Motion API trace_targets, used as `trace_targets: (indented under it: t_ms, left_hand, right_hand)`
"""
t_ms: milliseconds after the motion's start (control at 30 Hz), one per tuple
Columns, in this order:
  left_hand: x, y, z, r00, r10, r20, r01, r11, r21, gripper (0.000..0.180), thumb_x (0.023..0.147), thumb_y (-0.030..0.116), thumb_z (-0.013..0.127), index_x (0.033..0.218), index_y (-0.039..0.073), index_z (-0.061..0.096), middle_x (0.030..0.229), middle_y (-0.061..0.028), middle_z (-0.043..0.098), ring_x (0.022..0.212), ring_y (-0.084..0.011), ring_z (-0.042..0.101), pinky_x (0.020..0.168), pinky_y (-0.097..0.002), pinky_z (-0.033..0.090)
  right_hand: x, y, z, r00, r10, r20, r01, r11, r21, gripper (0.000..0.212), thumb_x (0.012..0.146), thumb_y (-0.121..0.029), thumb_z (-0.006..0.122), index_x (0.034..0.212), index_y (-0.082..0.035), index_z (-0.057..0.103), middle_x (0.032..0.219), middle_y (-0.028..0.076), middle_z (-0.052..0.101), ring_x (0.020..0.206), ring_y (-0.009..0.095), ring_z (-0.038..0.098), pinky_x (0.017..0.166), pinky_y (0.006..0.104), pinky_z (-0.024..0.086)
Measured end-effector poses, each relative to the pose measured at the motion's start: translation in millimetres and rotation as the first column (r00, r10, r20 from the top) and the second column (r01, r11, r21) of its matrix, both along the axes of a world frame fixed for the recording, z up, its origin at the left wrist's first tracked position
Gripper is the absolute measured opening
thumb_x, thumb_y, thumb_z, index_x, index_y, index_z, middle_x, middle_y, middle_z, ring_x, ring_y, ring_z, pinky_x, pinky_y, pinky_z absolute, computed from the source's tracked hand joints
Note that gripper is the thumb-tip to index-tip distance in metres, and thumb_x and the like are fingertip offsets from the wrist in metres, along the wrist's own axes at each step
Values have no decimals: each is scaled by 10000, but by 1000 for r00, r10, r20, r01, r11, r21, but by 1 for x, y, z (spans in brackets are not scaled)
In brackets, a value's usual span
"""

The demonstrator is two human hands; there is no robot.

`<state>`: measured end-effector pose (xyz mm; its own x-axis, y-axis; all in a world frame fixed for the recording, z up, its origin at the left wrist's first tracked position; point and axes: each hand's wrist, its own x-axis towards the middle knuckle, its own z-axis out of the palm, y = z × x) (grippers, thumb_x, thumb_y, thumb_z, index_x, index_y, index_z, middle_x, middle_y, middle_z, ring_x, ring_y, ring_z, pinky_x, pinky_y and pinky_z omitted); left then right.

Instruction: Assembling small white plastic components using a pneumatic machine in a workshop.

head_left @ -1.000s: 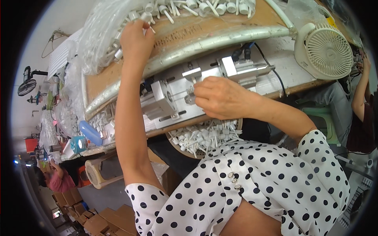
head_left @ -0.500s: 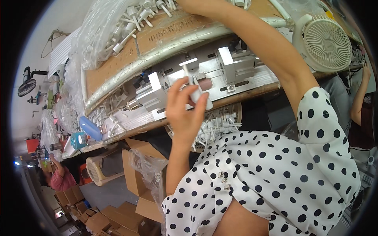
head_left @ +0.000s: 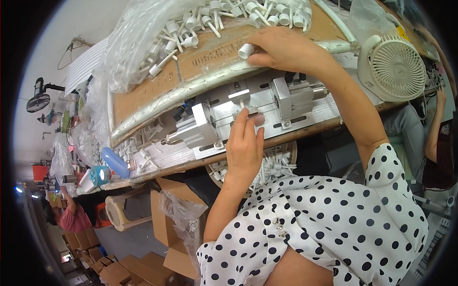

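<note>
My left hand (head_left: 244,152) lies over the middle of a metal clamping fixture (head_left: 202,119), its fingers stretched out flat. A thin white stem (head_left: 242,103) shows just past the fingertips; whatever lies beneath the fingers is hidden. Over the padded edge of the raised tray (head_left: 138,102), my right hand (head_left: 286,50) is closed on a white plastic cap piece (head_left: 245,51), its round end facing left. Behind that hand, several similar white cap-and-stem pieces (head_left: 210,21) are heaped on the tray beside a clear plastic bag (head_left: 126,52).
A basket of white pieces (head_left: 279,162) sits below the bench edge. On the right stands a white fan (head_left: 393,66); a blue object (head_left: 114,162) lies at the bench's left. An open cardboard box (head_left: 164,224) is at lower left. Other people sit at both sides.
My left hand has lowered a white piece from above the fixture into its middle and its fingers have straightened. My right hand has come back from the heap, bringing a white cap piece.
</note>
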<state>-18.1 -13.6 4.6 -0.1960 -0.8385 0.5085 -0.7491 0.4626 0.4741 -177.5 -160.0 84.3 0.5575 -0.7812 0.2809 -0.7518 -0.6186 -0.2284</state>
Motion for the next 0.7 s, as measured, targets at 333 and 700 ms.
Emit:
trace_targets:
  t_ms: [333,700]
  left_hand:
    - [51,-94,66,987,156,-45,-162,963,-214,265,755,204,664,936,19,608,792,-96,604,619,-175,556,594,-297,448]
    - [70,-172,72,956,259,138,-278,950,142,337,725,290,631,927,23,603,744,-124,608,681,-250,586,661,-343,457]
  right_hand:
    - [-7,54,-5,830,402,387,-369,915,-161,185,706,-173,628,781,-10,587,808,115,609,895,262,573,746,367,470]
    - [22,81,-72,825,527,205,-452,832,-323,96,649,-55,579,727,-4,557,813,120,581,860,270,566,837,352,445]
